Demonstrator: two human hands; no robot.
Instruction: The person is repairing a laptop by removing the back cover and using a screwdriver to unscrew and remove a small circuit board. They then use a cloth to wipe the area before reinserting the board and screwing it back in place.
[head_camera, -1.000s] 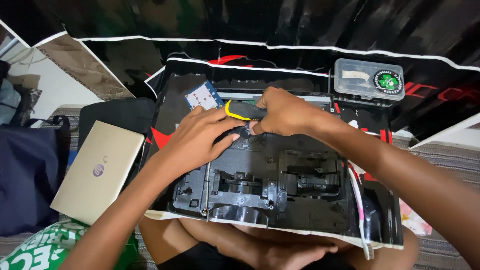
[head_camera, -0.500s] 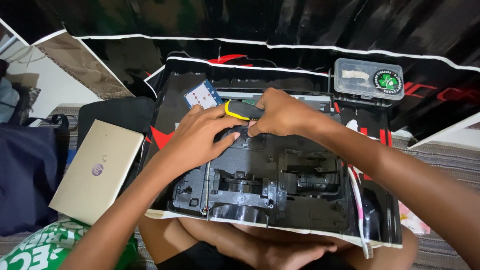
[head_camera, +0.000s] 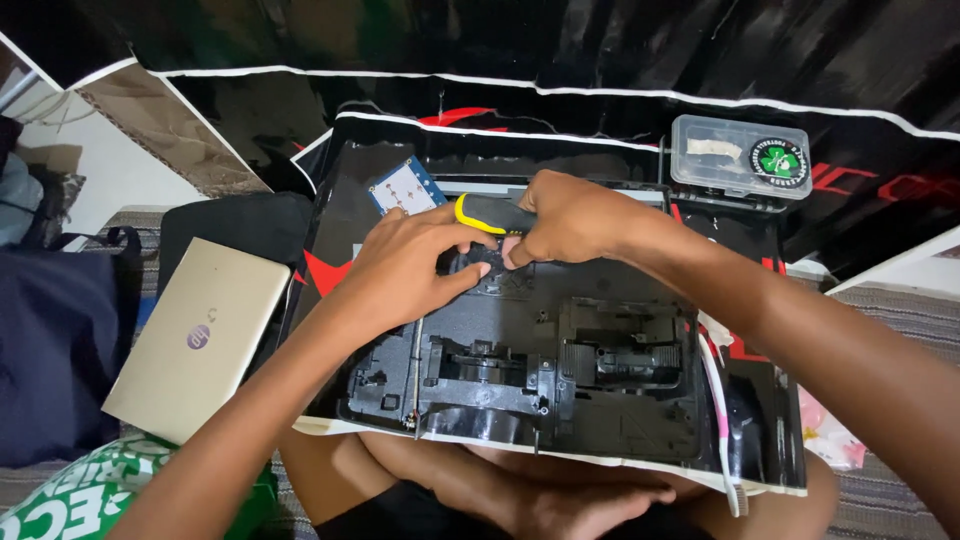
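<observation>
A black plastic device chassis (head_camera: 560, 370) with its inner frame exposed lies across my lap on a black, red and white sheet. My right hand (head_camera: 570, 215) grips a screwdriver with a yellow and black handle (head_camera: 485, 213), held near the chassis's far edge. My left hand (head_camera: 410, 265) rests on the chassis just beside it, fingers curled toward a small black part under the screwdriver tip. The tip itself is hidden by my fingers. A small blue circuit board (head_camera: 402, 187) lies just beyond my left hand.
A clear plastic parts box with a green round sticker (head_camera: 740, 155) sits at the far right. A closed gold laptop (head_camera: 200, 335) lies on the left beside a dark bag (head_camera: 50, 350). A green printed bag (head_camera: 70, 500) is at the lower left.
Both hands stay at the same spot on the chassis; my left fingers have shifted slightly around the small part. The view has drifted a little.
</observation>
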